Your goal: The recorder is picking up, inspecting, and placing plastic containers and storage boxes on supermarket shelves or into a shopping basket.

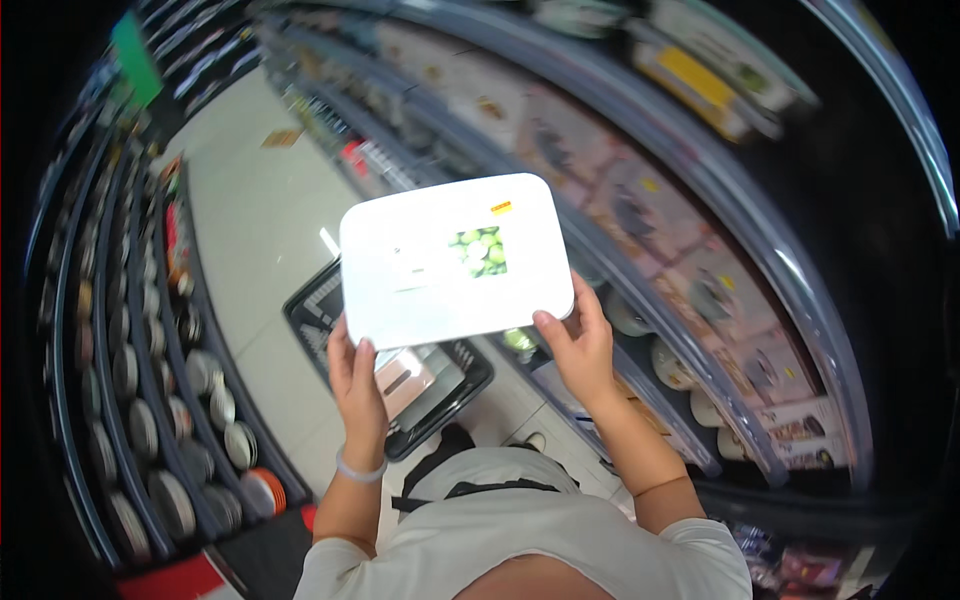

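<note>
A flat white rectangular box with rounded corners (420, 230), apparently a food storage container, is held up in front of me. A picture of green fruit and a small orange-yellow sticker mark its top face. My left hand (358, 385) grips its near left corner, thumb on the near edge. At the near right corner, my right hand (583, 345) has its thumb on top and fingers around the side. Below the box, a black shopping basket (400, 445) is partly covered by it; a pinkish-brown package (400, 383) lies inside.
Shelves of stacked bowls and plates (145, 425) line the left side of the aisle. Along the right, a shelf (640, 210) carries boxed kitchenware, with bowls (672, 365) on a lower level. Pale tiled floor (235, 210) runs between them.
</note>
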Demonstrator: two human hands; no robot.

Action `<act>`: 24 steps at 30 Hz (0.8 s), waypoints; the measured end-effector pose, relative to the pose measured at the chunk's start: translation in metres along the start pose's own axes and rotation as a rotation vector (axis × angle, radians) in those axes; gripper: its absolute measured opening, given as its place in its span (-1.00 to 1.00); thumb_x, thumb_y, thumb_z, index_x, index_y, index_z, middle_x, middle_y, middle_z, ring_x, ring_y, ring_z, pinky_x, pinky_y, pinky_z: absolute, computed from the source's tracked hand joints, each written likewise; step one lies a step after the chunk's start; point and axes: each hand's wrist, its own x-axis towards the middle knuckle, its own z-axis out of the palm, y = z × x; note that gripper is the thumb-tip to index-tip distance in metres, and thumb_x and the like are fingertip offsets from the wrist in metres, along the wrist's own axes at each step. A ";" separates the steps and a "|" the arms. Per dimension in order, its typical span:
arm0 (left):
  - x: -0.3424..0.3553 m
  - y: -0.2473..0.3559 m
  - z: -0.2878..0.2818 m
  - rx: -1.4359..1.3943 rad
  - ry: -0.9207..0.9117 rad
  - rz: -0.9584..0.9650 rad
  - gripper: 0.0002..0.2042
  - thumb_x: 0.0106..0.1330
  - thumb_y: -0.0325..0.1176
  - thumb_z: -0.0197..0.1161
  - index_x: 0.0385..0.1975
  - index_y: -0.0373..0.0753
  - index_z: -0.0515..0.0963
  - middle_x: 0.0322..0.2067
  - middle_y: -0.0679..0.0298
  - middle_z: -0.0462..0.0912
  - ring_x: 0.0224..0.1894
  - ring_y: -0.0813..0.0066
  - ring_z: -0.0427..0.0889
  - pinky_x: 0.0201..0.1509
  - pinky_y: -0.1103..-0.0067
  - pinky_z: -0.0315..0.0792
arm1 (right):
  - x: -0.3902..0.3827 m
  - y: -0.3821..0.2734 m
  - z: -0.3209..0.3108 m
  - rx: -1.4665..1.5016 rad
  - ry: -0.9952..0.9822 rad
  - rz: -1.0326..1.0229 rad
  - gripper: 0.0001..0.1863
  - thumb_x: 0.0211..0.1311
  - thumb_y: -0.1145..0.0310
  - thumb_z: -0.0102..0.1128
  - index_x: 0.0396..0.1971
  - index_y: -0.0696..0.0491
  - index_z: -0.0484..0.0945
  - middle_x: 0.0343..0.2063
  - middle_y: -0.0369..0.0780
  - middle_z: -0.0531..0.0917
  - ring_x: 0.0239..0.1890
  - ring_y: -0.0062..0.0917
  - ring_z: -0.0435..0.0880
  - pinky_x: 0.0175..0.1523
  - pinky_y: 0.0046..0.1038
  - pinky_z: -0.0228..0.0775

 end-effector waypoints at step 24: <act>0.019 0.133 0.368 -0.220 -1.053 0.138 -0.59 0.25 -0.29 0.06 0.00 -0.46 0.31 -0.13 0.17 0.48 -0.06 0.57 0.40 0.08 0.65 0.20 | -0.024 -0.158 -0.299 -0.571 0.889 -0.248 -0.47 0.10 0.13 0.13 -0.08 0.27 0.39 -0.35 -0.05 0.58 -0.28 -0.48 0.54 -0.14 -0.51 0.31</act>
